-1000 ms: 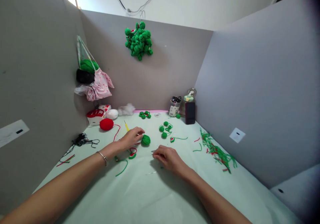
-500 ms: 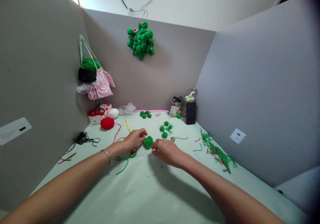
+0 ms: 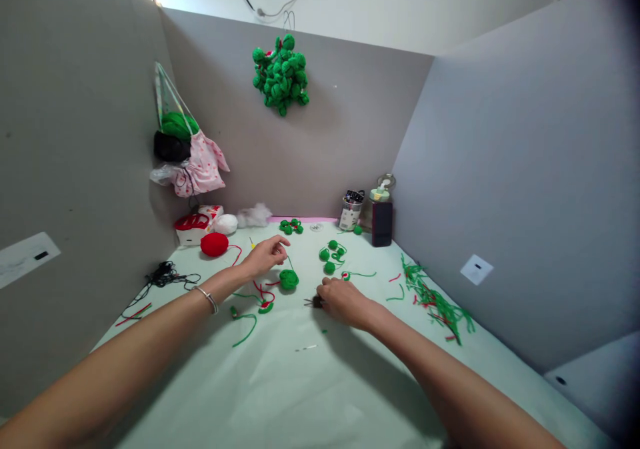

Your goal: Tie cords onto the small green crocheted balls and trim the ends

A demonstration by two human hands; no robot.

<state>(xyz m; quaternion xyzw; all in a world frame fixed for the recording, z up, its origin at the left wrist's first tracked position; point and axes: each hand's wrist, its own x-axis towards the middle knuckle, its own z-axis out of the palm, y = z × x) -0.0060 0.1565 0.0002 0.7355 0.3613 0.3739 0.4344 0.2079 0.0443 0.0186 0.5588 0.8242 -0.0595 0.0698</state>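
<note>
My left hand (image 3: 267,257) is raised above the table with its fingers pinched on green yarn (image 3: 291,262). That strand runs down to a green yarn ball (image 3: 289,279) lying just below. To the right, my right hand (image 3: 345,301) is closed around small dark thread snips (image 3: 317,301), whose pointed blades face left toward the ball. Left of the ball lies a small crocheted red and green piece (image 3: 266,307) with red and green tails. A thin needle or hook (image 3: 307,348) rests on the cloth nearer me.
Several small green balls (image 3: 329,268) lie beyond my right hand. Yarn scraps (image 3: 437,302) are heaped at the right edge. A red yarn ball (image 3: 215,244) and black cord (image 3: 167,275) sit at left. A phone (image 3: 382,224) stands at the back right, near a can of pens (image 3: 351,211).
My left hand has moved up and away from the green yarn ball, drawing a strand from it. The ball has shifted slightly left. Snips now show in my right hand.
</note>
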